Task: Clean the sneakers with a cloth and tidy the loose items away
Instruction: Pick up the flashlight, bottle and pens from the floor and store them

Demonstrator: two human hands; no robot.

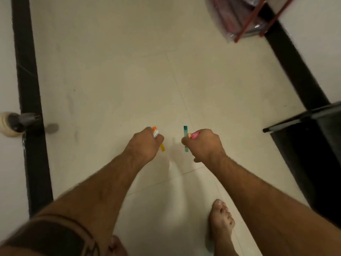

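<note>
A bare foot [221, 218] stood on the floor [129, 80]. Above it, the left hand [145, 143] gripped an orange pen [162, 147], and the right hand [204, 143] held a teal pen [185, 133] with a pink one [194, 135]. Two pens in one fist could slip. No sneakers or cloth showed. A rack [258, 19] stood farther off.
</note>
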